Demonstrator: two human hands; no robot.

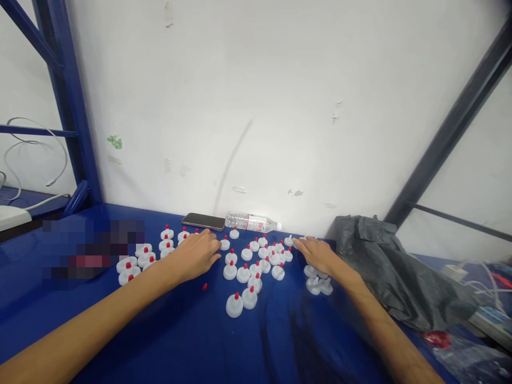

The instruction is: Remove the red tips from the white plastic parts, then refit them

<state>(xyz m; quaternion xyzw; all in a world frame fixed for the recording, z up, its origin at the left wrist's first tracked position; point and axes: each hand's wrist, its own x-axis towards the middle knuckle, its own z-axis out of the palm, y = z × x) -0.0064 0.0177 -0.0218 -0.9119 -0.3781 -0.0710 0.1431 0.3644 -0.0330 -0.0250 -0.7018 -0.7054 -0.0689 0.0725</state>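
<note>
My left hand (pixel 198 253) reaches palm down over the blue table, thumb a little apart, fingers curved and partly hidden; nothing shows in it. Its fingertips are near a white nozzle cap with a red tip (pixel 224 244). To its left stand rows of the same red-tipped caps (pixel 128 265); a looser group of them (pixel 256 269) spreads between my hands. My right hand (pixel 316 253) lies over the table with fingers extended, beside a white cap without a red tip (pixel 288 241). More untipped caps (pixel 314 285) sit under and below its wrist. A loose red tip (pixel 205 286) lies below my left hand.
A phone (pixel 204 221) and a clear plastic bottle (pixel 252 222) lie against the wall. A dark grey plastic bag (pixel 384 272) fills the right side. Beyond it are cables, a power strip (pixel 494 322) and clear plastic wrapping (pixel 468 357). Blue frame posts (pixel 74 106) stand left.
</note>
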